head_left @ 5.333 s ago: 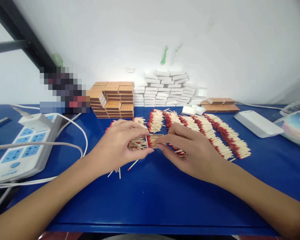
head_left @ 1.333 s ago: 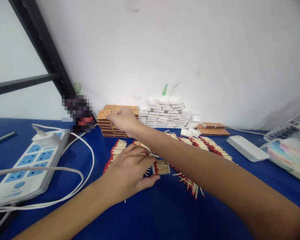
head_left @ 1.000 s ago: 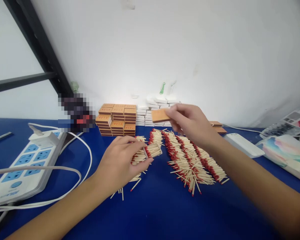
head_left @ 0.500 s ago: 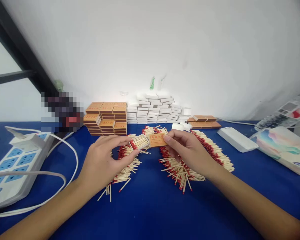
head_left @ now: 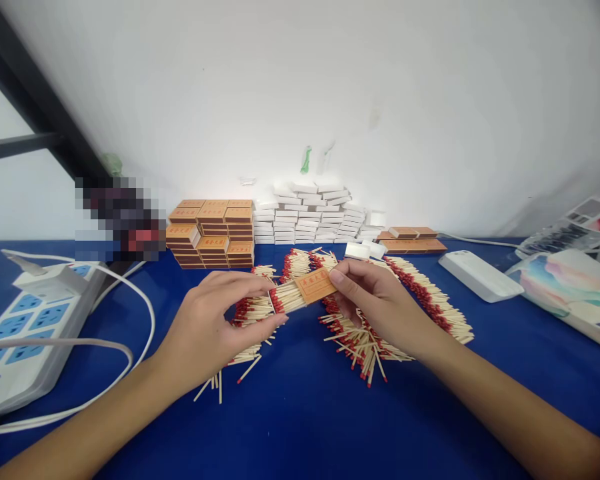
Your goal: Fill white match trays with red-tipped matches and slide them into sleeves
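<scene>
head view: tray [head_left: 294, 311] filled with matches [head_left: 289, 297], laid side by side, red heads at its left end, pale sticks running right; right part of tray inside the orange sleeve [head_left: 315, 287]. far left, stacked orange matchboxes [head_left: 213, 230], dark strips along their sides; contents hidden. far middle, piled white trays [head_left: 310, 217], insides not readable from here. far right, a low stack of orange sleeves [head_left: 413, 245].

appearance: sleeve bears red printed characters and a thin red frame on its upper face; it and the tray slant together, right end farther. both held over the blue desk [head_left: 290, 413], between the left match heap [head_left: 253, 320] and the right match rows [head_left: 430, 293].

grip: left hand [head_left: 215, 313] has thumb and fingers parted by the tray's width, clamped on its left end, thumb near, fingers far. right hand [head_left: 375, 293] pinches the sleeve's right end, thumb on the upper face; its other fingers are curled, partly hidden.
</scene>
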The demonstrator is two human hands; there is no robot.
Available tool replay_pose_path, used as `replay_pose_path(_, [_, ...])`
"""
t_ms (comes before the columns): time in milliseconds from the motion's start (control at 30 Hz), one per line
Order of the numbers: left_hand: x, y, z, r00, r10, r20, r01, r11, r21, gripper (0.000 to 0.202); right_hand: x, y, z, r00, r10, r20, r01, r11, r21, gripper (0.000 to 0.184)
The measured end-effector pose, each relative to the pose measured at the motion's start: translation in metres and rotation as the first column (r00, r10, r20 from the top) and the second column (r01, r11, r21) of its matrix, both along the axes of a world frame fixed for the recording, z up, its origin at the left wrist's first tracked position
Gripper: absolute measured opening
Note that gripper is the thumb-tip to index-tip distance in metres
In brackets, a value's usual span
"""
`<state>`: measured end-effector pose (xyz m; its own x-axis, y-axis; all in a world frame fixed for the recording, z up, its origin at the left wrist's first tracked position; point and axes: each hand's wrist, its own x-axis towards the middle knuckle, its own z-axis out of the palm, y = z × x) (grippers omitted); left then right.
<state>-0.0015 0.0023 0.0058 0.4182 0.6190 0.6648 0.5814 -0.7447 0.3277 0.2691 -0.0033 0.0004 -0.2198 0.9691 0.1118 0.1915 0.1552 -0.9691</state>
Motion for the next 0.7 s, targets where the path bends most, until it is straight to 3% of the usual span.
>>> replay_pose_path(233, [-0.001,0.001,-0.001,1.0,0.001,0.027,-0.001,1.0,-0.023,0.033,-0.003,-0.004,0.0,1.0,0.017,-0.003,-0.017,1.0,0.004,0.037])
replay_pose_path(333, [0.0,0.0,0.0,0.999,0.006,0.034,-0.005,1.0,-0.018,0.034,-0.008,-0.006,0.0,0.998,-0.055,-0.035,0.055,0.998,0.017,0.036])
replay_pose_path(433, [0.001,-0.001,-0.001,0.999,0.03,0.04,-0.029,1.0,-0.009,0.034,-0.014,-0.012,-0.001,0.991,-0.132,0.02,0.131,0.99,0.058,0.047])
replay_pose_path(600, [0.003,-0.003,-0.003,0.998,0.023,0.052,-0.022,0.999,-0.023,0.037,-0.028,-0.033,0.002,0.987,0.061,0.147,-0.075,0.994,0.086,0.047])
replay_pose_path(700, [0.004,-0.004,-0.003,0.999,-0.012,0.029,0.012,1.0,0.01,0.052,-0.035,-0.043,0.004,0.975,0.175,0.136,-0.185,0.981,0.064,0.046])
